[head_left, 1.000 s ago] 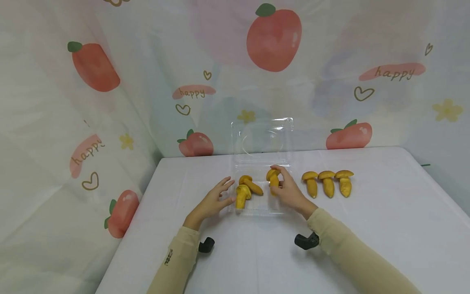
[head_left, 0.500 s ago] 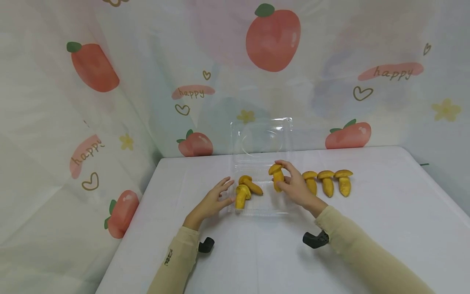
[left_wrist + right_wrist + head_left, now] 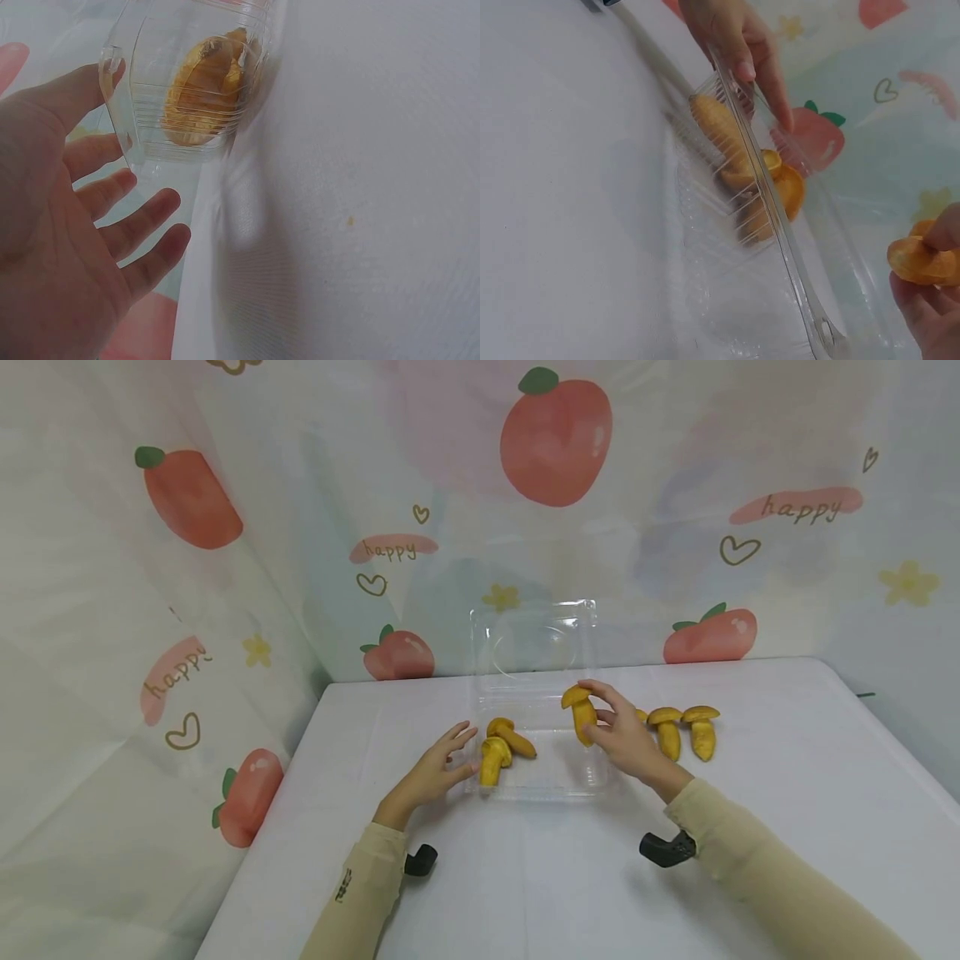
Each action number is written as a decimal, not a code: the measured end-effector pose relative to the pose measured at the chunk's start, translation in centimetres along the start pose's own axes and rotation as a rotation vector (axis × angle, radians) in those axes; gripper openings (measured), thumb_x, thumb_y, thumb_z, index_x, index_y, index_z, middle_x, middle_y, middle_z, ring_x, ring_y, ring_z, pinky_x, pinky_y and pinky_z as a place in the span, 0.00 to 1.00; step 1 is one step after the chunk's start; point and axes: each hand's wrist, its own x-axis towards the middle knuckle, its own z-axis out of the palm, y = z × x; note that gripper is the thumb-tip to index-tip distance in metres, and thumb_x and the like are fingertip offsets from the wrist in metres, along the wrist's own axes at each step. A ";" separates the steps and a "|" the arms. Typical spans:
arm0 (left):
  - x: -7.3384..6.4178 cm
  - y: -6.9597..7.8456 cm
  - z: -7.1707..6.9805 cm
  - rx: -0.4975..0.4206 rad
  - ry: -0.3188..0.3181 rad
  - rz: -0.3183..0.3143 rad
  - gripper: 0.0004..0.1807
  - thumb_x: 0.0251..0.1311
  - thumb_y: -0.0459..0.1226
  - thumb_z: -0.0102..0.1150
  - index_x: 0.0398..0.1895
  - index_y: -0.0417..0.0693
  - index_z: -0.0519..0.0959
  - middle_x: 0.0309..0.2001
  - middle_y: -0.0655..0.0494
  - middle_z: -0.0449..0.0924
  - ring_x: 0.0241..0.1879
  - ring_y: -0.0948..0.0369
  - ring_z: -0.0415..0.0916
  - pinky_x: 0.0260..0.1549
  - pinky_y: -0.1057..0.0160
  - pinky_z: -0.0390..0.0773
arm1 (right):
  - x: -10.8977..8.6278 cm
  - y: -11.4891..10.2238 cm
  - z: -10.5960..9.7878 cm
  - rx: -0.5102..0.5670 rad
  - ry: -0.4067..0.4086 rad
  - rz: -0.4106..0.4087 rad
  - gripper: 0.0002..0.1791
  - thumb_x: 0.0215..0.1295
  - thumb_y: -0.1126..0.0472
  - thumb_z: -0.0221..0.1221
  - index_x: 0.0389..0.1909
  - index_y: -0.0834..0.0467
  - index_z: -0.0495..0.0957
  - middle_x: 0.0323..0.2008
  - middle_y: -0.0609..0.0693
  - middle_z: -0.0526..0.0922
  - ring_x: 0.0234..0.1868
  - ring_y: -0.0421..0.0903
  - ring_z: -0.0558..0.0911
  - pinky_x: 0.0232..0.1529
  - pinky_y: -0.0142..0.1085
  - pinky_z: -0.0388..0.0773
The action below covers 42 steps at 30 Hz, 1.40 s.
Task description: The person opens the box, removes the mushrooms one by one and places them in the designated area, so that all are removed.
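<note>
My right hand (image 3: 630, 743) pinches a yellow-brown mushroom (image 3: 582, 717) with a rounded cap, cap up, over the right part of a clear plastic clamshell box (image 3: 555, 792). In the right wrist view, thumb and fingers grip this mushroom (image 3: 922, 261) above the box's rim. Two more mushrooms (image 3: 492, 764) lie inside at the box's left side, one partly over the other. My left hand (image 3: 431, 772) is at the box's left edge, fingers spread. In the left wrist view, the left hand's thumb and a fingertip touch the clear rim (image 3: 112, 82), with a mushroom (image 3: 202, 94) visible through the wall.
The box's clear lid (image 3: 536, 647) stands raised at the back, near the printed backdrop (image 3: 465, 468). Right of the box, mushrooms (image 3: 703, 735) lie in a row on the white table (image 3: 787, 818), one partly hidden behind the right hand.
My right hand has lifted the mushroom from inside the box and carried it up and to the right. The left hand has stayed at the box's edge.
</note>
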 end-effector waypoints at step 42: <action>0.1 -0.2 0.1 -0.011 0.006 -0.006 0.37 0.70 0.39 0.59 0.79 0.44 0.59 0.82 0.46 0.48 0.74 0.41 0.62 0.71 0.37 0.66 | -2.1 0.5 -6.2 -0.190 0.037 0.043 0.37 0.70 0.73 0.51 0.78 0.60 0.52 0.77 0.68 0.51 0.58 0.70 0.79 0.43 0.19 0.81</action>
